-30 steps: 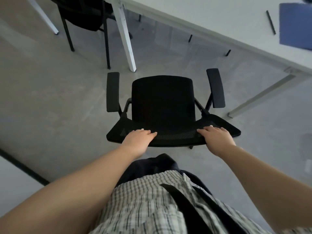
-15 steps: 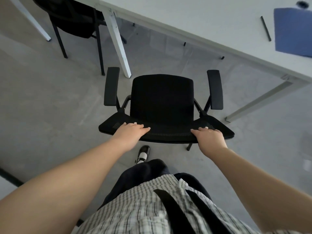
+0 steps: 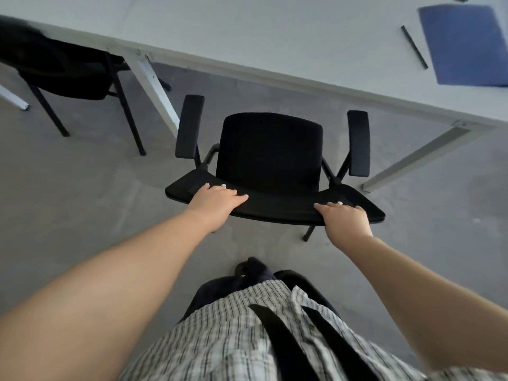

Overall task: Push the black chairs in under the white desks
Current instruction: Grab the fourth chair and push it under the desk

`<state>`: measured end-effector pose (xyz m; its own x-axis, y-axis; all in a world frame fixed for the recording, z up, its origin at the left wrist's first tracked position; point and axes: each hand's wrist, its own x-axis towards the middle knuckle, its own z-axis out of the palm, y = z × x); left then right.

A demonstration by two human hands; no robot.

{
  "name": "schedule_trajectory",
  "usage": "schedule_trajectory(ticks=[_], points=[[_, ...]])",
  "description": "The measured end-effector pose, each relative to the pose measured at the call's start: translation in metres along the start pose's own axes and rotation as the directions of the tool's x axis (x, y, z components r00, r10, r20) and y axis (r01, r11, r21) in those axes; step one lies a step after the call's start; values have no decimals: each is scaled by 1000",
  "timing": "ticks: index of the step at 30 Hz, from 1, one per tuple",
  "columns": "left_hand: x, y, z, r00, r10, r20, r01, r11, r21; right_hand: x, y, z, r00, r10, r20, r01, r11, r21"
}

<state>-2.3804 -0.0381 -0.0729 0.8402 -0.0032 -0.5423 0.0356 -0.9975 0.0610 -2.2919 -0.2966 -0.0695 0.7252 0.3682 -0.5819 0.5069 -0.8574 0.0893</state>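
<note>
Now closer, black chair [image 3: 269, 152] nearing white desk [image 3: 275, 37]

Bare arms, checked shirt, dark trousers.
I see both forearms unsleeved, pale polish on the left hand [image 3: 217, 200] and right hand [image 3: 347, 225], two black straps [image 3: 286, 345] crossing the white-and-black checked shirt [image 3: 220, 334], one dark shoe [image 3: 242, 268].

One head-worn wide-angle view looks steeply down, close over outstretched arms.

chair [image 3: 269, 149] black | desk [image 3: 275, 37] white | folder [image 3: 464, 45] blue | shirt [image 3: 233, 339] white (dark checks) | floor [image 3: 82, 202] grey
</note>
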Motion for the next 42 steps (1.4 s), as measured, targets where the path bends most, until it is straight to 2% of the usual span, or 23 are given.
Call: schedule_trajectory(ticks=[11,26,42], points=[[80,-44,-50,1000,-19,-11,19,1000,10,75,0,-52,998,59,-36,-57,996,66],[197,-85,-123,996,-50,-80,53,998,36,184,31,-125,993,61,-98,-50,993,110],[252,-102,-154,996,-10,-92,13,999,30,238,49,-151,992,63,-106,-50,991,121]])
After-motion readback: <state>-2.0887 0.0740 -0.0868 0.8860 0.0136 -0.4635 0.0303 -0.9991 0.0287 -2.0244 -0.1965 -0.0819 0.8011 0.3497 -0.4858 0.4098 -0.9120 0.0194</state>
